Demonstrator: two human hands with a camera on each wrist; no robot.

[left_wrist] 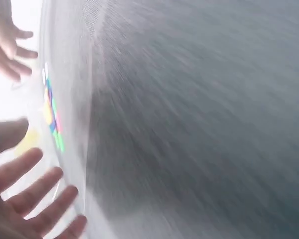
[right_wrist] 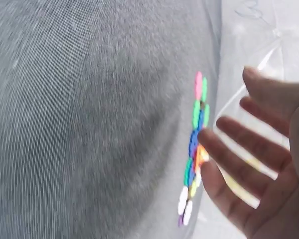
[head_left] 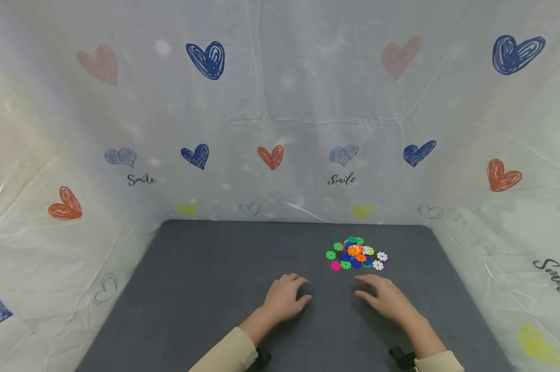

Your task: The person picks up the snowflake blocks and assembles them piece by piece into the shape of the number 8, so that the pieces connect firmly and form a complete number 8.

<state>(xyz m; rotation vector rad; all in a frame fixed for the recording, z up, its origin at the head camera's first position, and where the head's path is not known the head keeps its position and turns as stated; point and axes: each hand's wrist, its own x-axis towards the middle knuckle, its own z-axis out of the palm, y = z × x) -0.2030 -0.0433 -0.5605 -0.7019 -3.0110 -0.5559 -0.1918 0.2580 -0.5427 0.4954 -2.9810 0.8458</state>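
A loose pile of small, flat, flower-shaped plastic discs (head_left: 356, 250) lies toward the back right of a dark grey table (head_left: 214, 268). The discs are green, blue, orange, white, pink and yellow, some overlapping. My left hand (head_left: 284, 298) hovers left of centre, in front of the pile and to its left, its fingers spread and holding nothing. Just in front of the pile is my right hand (head_left: 384, 295), relaxed and empty, thumb apart from the fingers. In the right wrist view the discs (right_wrist: 193, 144) appear beyond the fingertips of the right hand (right_wrist: 269, 164).
A pale cloth (head_left: 298, 103) printed with hearts and "Smile" words hangs behind the table and along both sides. Dark straps with small devices (head_left: 403, 357) sit at both wrists, below beige sleeves (head_left: 228, 354).
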